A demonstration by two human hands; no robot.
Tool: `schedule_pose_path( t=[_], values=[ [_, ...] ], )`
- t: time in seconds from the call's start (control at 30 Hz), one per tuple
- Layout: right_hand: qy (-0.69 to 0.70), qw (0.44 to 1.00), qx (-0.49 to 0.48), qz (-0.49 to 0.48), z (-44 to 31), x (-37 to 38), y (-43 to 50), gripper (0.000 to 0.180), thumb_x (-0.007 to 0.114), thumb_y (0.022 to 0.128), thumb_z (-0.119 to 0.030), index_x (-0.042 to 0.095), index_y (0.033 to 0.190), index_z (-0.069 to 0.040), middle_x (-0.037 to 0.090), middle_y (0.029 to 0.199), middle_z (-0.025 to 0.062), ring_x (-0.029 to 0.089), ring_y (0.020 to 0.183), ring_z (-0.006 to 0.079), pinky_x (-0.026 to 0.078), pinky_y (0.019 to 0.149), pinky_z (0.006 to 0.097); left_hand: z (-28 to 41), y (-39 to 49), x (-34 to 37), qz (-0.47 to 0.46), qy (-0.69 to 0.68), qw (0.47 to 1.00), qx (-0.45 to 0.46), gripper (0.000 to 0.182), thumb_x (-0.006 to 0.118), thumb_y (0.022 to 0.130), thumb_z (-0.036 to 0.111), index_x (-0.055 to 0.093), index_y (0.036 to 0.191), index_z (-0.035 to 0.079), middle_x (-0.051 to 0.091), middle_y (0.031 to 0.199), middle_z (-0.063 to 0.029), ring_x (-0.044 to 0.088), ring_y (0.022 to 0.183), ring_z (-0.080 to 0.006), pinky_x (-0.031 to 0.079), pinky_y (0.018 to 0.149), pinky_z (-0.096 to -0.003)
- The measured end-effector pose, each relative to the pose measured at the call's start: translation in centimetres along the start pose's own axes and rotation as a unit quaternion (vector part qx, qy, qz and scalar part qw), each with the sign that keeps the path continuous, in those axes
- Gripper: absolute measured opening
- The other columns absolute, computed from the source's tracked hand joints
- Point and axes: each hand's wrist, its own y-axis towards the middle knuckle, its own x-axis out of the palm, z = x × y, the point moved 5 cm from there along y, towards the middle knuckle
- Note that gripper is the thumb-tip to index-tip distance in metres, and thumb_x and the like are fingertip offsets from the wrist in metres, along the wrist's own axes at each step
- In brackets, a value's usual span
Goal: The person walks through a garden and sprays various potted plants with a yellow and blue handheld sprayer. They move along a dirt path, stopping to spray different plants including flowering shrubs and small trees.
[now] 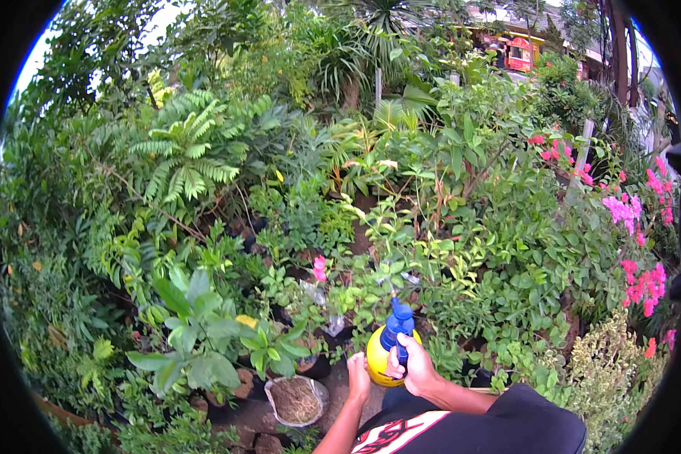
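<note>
A yellow pump sprayer bottle (378, 353) with a blue top and nozzle (398, 318) is held upright in front of me. My right hand (413, 366) is wrapped around the blue handle, its thumb on top. At the left side of the yellow tank is my left hand (358, 375), fingers curled; whether it touches the tank cannot be told. The nozzle points away from me toward leafy bougainvillea stems (397, 267). I cannot make out any spray.
A whitish pot of dry soil (296, 400) stands on the ground to the left, beside a broad-leaved plant (204, 335). Dense shrubs surround me, with pink bougainvillea flowers (647, 286) on the right. Farther back are palm-like plants (346, 68) and a red and yellow stall (520, 54).
</note>
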Motion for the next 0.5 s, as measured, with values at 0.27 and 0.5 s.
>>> schedule_pose_path(
  t=[0.27, 0.5],
  values=[
    [0.044, 0.962, -0.239, -0.123, -11.9, 3.1, 2.3, 0.058, 0.038, 0.1, -0.042, 0.051, 0.059, -0.004, 0.044, 0.049, 0.0066, 0.04, 0.046, 0.0194, 0.035, 0.056, 0.0341, 7.1, 4.2, 9.4, -0.208, -0.107, 0.966, -0.107, 0.074, 0.034, 0.1, 0.066, 0.03, 0.15, 0.011, 0.048, 0.147, -0.0182, 0.055, 0.125, -0.0336, 0.043, 0.104, -0.0487],
    [0.046, 0.978, -0.204, -0.015, -10.7, -1.7, 1.8, 0.051, 0.041, 0.102, -0.036, 0.056, 0.068, 0.0, 0.049, 0.053, 0.0083, 0.043, 0.049, 0.0178, 0.036, 0.055, 0.0309, 7.0, 4.0, 16.2, -0.296, -0.266, 0.87, -0.289, 0.091, 0.023, 0.092, 0.079, 0.042, 0.146, 0.009, 0.064, 0.121, -0.0162, 0.065, 0.08, -0.0338, 0.054, 0.057, -0.0465]
  ],
)
